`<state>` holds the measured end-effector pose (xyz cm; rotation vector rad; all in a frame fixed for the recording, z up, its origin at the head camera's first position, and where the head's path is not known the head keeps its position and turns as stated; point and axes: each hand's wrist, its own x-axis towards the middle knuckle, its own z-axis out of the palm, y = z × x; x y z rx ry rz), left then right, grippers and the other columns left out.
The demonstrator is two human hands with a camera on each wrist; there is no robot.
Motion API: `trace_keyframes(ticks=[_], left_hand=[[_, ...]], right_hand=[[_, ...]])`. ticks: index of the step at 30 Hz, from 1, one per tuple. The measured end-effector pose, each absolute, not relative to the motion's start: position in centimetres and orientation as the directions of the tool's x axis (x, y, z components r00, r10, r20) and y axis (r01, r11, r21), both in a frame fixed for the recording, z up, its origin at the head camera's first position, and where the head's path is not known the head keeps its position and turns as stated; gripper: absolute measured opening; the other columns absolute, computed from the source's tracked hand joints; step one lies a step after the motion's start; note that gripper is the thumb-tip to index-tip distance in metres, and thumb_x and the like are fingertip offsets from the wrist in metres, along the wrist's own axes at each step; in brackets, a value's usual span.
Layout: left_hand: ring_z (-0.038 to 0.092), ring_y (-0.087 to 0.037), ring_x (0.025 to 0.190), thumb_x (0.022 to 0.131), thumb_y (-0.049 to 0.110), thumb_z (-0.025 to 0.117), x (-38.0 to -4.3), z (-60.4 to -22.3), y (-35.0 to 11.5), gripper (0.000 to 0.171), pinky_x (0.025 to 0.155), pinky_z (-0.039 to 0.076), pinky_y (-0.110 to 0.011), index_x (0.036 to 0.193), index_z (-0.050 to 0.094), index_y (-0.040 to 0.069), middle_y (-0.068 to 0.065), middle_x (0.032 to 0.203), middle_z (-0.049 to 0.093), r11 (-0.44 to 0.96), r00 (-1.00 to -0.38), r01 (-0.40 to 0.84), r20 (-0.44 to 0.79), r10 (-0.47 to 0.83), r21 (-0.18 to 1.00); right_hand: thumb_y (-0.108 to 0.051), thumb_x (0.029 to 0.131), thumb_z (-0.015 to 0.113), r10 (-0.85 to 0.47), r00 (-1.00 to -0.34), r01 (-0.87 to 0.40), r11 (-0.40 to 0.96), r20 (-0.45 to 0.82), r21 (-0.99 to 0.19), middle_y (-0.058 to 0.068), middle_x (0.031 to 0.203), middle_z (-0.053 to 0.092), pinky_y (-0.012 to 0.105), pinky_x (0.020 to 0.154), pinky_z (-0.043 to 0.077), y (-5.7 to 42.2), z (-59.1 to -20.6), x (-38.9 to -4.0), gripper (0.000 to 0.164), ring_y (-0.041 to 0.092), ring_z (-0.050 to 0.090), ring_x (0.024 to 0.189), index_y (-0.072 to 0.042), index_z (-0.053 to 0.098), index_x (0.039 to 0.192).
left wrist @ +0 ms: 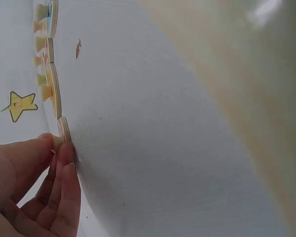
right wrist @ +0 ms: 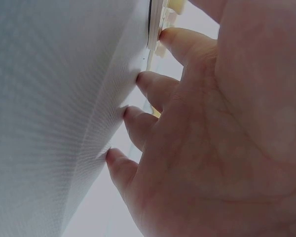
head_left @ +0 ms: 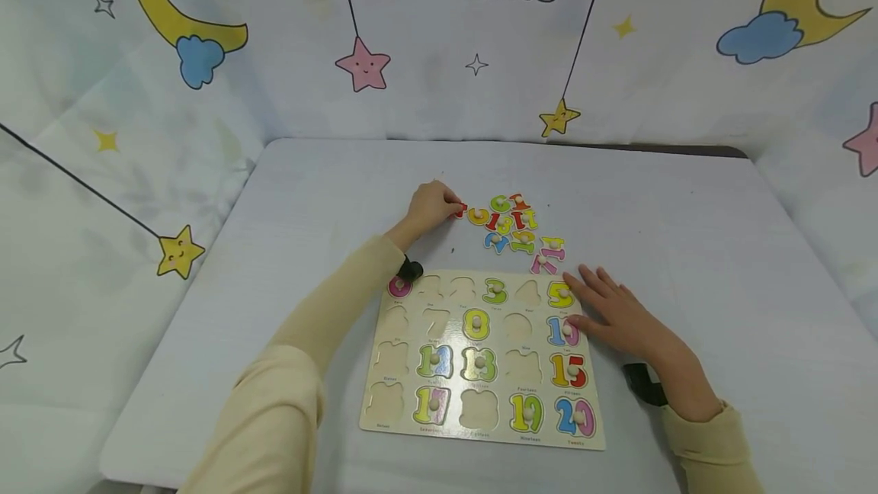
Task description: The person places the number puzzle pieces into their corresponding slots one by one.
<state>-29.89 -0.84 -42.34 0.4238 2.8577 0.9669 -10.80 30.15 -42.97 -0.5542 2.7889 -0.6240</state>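
Observation:
A small red wooden number piece (head_left: 461, 210) lies at the left end of a loose cluster, and my left hand (head_left: 430, 204) pinches it. In the left wrist view, thumb and fingertips grip its knob, and the piece (left wrist: 64, 129) stands edge-on; which number it is cannot be told. My right hand (head_left: 620, 315) rests spread at the upper right of the wooden number puzzle board (head_left: 504, 433), touching its edge. Its other fingertips (right wrist: 130, 111) press on the tablecloth. Several numbers sit in the board, among them the 3 (head_left: 495, 291) and the 20 (head_left: 575, 417); other recesses are bare.
Beyond the board several loose knobbed number pieces (head_left: 504, 224) lie close together, some touching. A white cloth covers the table (head_left: 329, 181). A printed backdrop (head_left: 425, 14) with stars and moons hangs behind. Black wrist straps (head_left: 645, 385) show on the arms.

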Motion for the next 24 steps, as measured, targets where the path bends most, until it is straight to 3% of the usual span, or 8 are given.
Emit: trace_keyframes(ticks=[10, 24], left_hand=[[0.057, -0.017, 0.084, 0.085, 0.015, 0.07, -30.15, -42.61, -1.0, 0.015, 0.074, 0.045, -0.027, 0.094, 0.072, 0.003, -0.006, 0.091, 0.066, 0.763, -0.961, 0.221, 0.003, 0.276, 0.608], [0.056, -0.017, 0.076, 0.084, 0.011, 0.071, -29.81, -42.67, -1.1, 0.01, 0.071, 0.043, -0.029, 0.089, 0.072, 0.002, -0.005, 0.082, 0.065, 0.738, -0.937, 0.33, 0.11, 0.332, 0.589]], right_hand=[[-0.045, 0.088, 0.059, -0.409, -0.902, -0.311, 0.837, -0.138, -0.45, 0.023, 0.15, 0.015, 0.064, 0.101, 0.007, 30.22, -43.18, -10.86, 0.076, 0.042, 0.002, 0.136, -0.01, 0.027, 0.148], [-0.047, 0.088, 0.058, -0.403, -0.902, -0.301, 0.842, -0.153, -0.448, 0.022, 0.151, 0.014, 0.063, 0.101, 0.006, 30.29, -43.22, -10.87, 0.077, 0.041, 0.001, 0.137, -0.01, 0.026, 0.148]])
